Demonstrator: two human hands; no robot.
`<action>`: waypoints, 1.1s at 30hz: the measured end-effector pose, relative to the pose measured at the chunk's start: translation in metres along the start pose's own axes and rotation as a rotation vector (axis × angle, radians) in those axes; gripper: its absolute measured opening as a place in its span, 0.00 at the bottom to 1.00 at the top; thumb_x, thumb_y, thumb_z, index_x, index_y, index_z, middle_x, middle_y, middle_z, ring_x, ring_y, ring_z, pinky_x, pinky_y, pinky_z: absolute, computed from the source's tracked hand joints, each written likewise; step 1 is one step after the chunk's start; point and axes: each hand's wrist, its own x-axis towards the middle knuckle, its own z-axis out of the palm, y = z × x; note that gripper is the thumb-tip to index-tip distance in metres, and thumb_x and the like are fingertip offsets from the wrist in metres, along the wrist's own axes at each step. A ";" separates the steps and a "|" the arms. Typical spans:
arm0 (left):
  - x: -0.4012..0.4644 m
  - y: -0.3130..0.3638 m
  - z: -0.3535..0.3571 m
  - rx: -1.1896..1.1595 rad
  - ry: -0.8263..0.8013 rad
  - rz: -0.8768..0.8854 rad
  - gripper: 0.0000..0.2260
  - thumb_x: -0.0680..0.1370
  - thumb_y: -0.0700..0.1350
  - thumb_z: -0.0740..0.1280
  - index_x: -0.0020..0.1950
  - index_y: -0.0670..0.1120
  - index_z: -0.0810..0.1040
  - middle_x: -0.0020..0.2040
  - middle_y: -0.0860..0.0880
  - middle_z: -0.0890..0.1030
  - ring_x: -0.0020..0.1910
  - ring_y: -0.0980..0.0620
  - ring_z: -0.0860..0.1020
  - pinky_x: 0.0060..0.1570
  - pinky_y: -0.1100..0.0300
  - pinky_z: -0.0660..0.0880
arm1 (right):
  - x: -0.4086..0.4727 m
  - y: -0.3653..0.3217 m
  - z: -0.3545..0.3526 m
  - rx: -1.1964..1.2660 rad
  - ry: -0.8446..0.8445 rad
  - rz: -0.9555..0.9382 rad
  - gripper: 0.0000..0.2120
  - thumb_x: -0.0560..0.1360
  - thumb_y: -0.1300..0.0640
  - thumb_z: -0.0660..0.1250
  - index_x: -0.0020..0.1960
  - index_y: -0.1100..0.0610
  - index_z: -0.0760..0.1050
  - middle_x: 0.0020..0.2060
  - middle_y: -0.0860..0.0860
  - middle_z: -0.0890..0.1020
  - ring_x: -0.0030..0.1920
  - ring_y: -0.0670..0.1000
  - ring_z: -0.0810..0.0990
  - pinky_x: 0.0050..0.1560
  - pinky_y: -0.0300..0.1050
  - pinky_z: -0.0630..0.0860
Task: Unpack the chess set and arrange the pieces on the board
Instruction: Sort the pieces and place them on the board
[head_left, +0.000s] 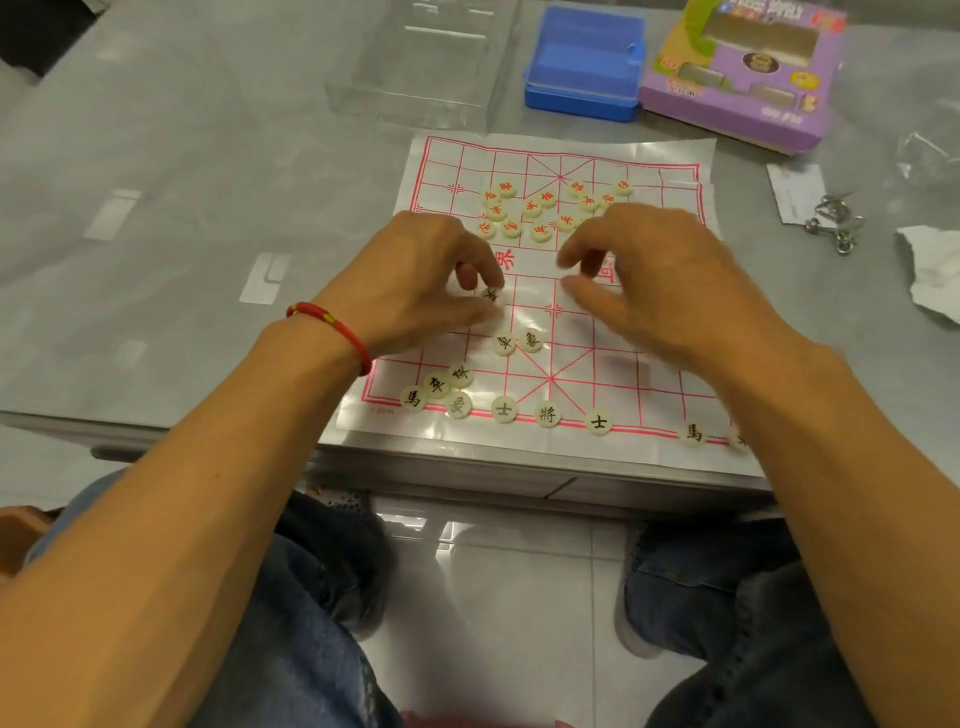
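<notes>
The left hand (415, 275) is pinching a black-marked piece (491, 296) between thumb and fingers over the middle of the board (654, 332), while the right hand (660, 275) is hovering beside it with fingers loosely curled, holding nothing visible. Red pieces (540, 208) are lying clustered on the board's far half, and black pieces (546, 414) are sitting along its near edge. Beyond the board, a blue box (582, 62) and a purple carton (737, 78) are resting on the surface (156, 208).

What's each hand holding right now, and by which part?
Left hand pinches a black-marked piece by its rim, thumb and fingertips. Right hand holds nothing visible; fingers loosely curled over the board.
</notes>
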 end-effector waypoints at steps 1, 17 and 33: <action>0.004 0.004 0.003 -0.012 0.033 0.005 0.13 0.75 0.54 0.72 0.57 0.51 0.83 0.45 0.55 0.77 0.36 0.62 0.70 0.38 0.73 0.63 | 0.000 0.007 -0.007 0.014 0.034 0.040 0.12 0.78 0.49 0.68 0.60 0.49 0.78 0.53 0.47 0.80 0.49 0.47 0.76 0.52 0.41 0.70; 0.028 0.025 0.019 0.041 -0.089 0.080 0.18 0.74 0.49 0.74 0.64 0.54 0.79 0.49 0.52 0.80 0.46 0.53 0.74 0.50 0.61 0.70 | -0.010 0.037 -0.020 0.093 0.141 0.175 0.11 0.80 0.51 0.65 0.58 0.52 0.82 0.50 0.47 0.83 0.45 0.45 0.76 0.50 0.40 0.71; 0.036 0.022 0.029 0.030 -0.061 0.130 0.14 0.73 0.51 0.74 0.59 0.53 0.83 0.43 0.54 0.76 0.36 0.62 0.70 0.36 0.69 0.65 | -0.009 0.030 -0.008 0.069 0.040 0.163 0.11 0.80 0.49 0.65 0.59 0.51 0.80 0.54 0.48 0.83 0.48 0.46 0.77 0.54 0.44 0.74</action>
